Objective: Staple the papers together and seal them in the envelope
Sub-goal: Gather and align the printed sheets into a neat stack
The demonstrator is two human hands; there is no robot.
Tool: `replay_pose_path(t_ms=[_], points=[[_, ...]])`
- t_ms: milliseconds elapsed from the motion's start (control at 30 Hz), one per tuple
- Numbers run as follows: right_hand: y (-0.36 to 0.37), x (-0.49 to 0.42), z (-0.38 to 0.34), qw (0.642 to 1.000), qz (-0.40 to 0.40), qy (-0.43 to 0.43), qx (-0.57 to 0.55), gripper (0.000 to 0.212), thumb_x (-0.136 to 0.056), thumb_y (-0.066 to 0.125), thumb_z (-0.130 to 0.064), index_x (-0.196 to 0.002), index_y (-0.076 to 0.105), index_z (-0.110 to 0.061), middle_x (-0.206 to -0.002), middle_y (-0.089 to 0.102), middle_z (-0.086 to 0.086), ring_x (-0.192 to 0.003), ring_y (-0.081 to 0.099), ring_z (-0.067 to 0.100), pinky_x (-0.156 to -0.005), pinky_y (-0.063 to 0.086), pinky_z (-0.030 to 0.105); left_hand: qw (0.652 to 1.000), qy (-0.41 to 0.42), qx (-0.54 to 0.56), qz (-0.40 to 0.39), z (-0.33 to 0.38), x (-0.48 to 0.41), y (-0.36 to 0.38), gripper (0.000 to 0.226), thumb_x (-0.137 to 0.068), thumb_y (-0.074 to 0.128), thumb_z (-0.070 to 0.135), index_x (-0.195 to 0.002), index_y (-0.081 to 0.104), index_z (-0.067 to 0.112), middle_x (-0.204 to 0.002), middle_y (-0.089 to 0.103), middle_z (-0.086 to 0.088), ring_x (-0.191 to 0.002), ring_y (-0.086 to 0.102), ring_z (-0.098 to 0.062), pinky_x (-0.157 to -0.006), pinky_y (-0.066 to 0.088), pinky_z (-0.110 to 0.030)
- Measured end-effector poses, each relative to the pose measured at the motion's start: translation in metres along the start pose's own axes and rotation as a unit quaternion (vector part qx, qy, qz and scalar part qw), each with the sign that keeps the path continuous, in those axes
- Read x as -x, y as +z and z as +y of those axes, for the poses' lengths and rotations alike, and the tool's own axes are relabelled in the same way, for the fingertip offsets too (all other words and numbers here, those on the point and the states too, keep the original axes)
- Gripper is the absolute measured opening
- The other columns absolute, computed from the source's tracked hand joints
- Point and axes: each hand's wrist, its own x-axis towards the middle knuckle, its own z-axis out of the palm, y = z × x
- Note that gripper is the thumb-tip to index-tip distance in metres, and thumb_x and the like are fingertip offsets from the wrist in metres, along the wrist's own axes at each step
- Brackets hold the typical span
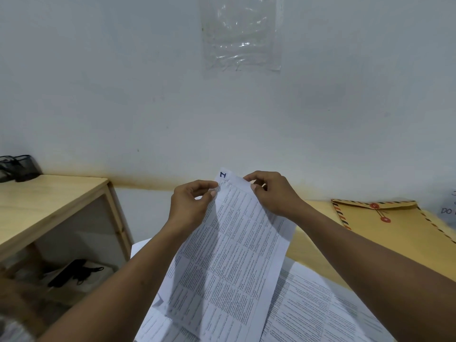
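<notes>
I hold up a set of printed papers (229, 255), dense with table text and marked with a blue "I" at the top corner. My left hand (191, 206) pinches the top left edge near that corner. My right hand (271, 196) pinches the top edge just to the right. The sheets hang tilted above more printed papers (313, 314) lying flat on the yellow table (311, 250). A brown string-tie envelope (394, 225) with striped border and red buttons lies flat at the right. No stapler shows in view.
A wooden shelf unit (49, 206) stands at the left, with a black mesh holder (19, 167) on top and dark items (74, 272) inside. A clear plastic sleeve (240, 35) hangs on the wall. A handwritten note (447, 208) lies at the far right.
</notes>
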Motion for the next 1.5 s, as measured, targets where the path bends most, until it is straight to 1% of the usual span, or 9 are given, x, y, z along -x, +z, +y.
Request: replay_pose_path(t_ms=[233, 433, 567, 667, 733, 933, 1067, 1300, 1500], points=[[0.016, -0.005, -0.011, 0.999, -0.022, 0.012, -0.021, 0.027, -0.097, 0.054, -0.014, -0.107, 0.073, -0.029, -0.092, 0.070, 0.001, -0.076, 0.062, 0.020, -0.066, 0.046, 0.026, 1.000, -0.001, -0.015, 0.001, -0.004, -0.002, -0.026, 0.012, -0.089, 0.077, 0.013, -0.096, 0.080, 0.021, -0.098, 0.078, 0.010, -0.098, 0.071, -0.003, -0.088, 0.052, -0.023], [0.054, 0.003, -0.030, 0.990, -0.125, 0.040, -0.055, 0.027, -0.094, 0.054, -0.012, -0.101, 0.076, -0.027, -0.088, 0.073, 0.012, -0.073, 0.058, 0.017, -0.072, 0.046, 0.028, 0.995, -0.068, -0.065, -0.021, -0.020, 0.012, -0.079, 0.012, -0.089, 0.077, 0.012, -0.099, 0.080, 0.017, -0.096, 0.079, 0.000, -0.095, 0.073, -0.012, -0.087, 0.057, -0.027], [0.080, 0.014, -0.033, 0.975, -0.199, 0.082, -0.054, 0.019, -0.097, 0.060, -0.018, -0.106, 0.075, -0.012, -0.079, 0.067, 0.001, -0.067, 0.057, 0.013, -0.060, 0.046, 0.023, 0.987, -0.125, -0.087, -0.047, -0.036, 0.030, -0.115, 0.012, -0.089, 0.076, 0.009, -0.097, 0.080, 0.016, -0.092, 0.080, -0.001, -0.088, 0.076, -0.015, -0.083, 0.059, -0.029], [0.103, 0.022, -0.023, 0.967, -0.235, 0.091, 0.047, 0.021, -0.095, 0.064, -0.024, -0.113, 0.070, -0.015, -0.104, 0.070, 0.006, -0.094, 0.064, 0.018, -0.077, 0.051, 0.030, 0.982, -0.148, -0.097, -0.060, -0.051, 0.044, -0.133, 0.013, -0.088, 0.076, 0.003, -0.091, 0.079, 0.015, -0.085, 0.080, -0.004, -0.081, 0.075, -0.016, -0.070, 0.056, -0.021], [0.114, 0.030, -0.017, 0.959, -0.244, 0.078, 0.125, 0.035, -0.091, 0.069, -0.029, -0.124, 0.064, -0.017, -0.121, 0.063, 0.005, -0.116, 0.058, 0.023, -0.093, 0.048, 0.032, 0.979, -0.163, -0.103, -0.068, -0.061, 0.051, -0.139, 0.012, -0.088, 0.076, 0.002, -0.090, 0.079, 0.014, -0.084, 0.080, -0.008, -0.077, 0.070, -0.017, -0.066, 0.054, -0.022], [0.129, 0.040, -0.011, 0.953, -0.241, 0.085, 0.164, 0.064, -0.083, 0.076, -0.036, -0.139, 0.050, -0.017, -0.138, 0.053, 0.008, -0.126, 0.050, 0.026, -0.097, 0.043, 0.034, 0.967, -0.187, -0.129, -0.115, -0.080, 0.058, -0.143, 0.011, -0.089, 0.076, 0.008, -0.092, 0.081, 0.016, -0.089, 0.080, -0.011, -0.080, 0.073, -0.020, -0.081, 0.059, -0.036], [0.132, 0.039, -0.007, 0.934, -0.231, 0.127, 0.241, 0.085, -0.076, 0.074, -0.057, -0.145, 0.039, -0.023, -0.141, 0.046, 0.007, -0.133, 0.037, 0.034, -0.104, 0.038, 0.044, 0.968, -0.186, -0.125, -0.111, -0.084, 0.056, -0.137, 0.012, -0.089, 0.076, 0.008, -0.091, 0.081, 0.018, -0.089, 0.080, -0.011, -0.078, 0.071, -0.017, -0.077, 0.057, -0.030], [0.134, 0.032, -0.005, 0.940, -0.197, 0.168, 0.224, 0.094, -0.072, 0.081, -0.052, -0.144, 0.032, -0.017, -0.138, 0.044, 0.015, -0.129, 0.040, 0.037, -0.099, 0.043, 0.044, 0.972, -0.149, -0.137, -0.119, -0.090, 0.047, -0.121, 0.016, -0.088, 0.078, 0.015, -0.086, 0.083, 0.030, -0.094, 0.079, -0.007, -0.082, 0.069, -0.018, -0.079, 0.054, -0.035], [0.135, 0.029, 0.000, 0.934, -0.168, 0.167, 0.268, 0.079, -0.075, 0.075, -0.050, -0.139, 0.040, -0.021, -0.132, 0.054, 0.007, -0.127, 0.046, 0.032, -0.101, 0.032, 0.044, 0.971, -0.134, -0.160, -0.118, -0.090, 0.040, -0.106, 0.012, -0.089, 0.077, 0.023, -0.090, 0.081, 0.033, -0.092, 0.078, 0.004, -0.090, 0.072, -0.016, -0.081, 0.054, -0.031]])
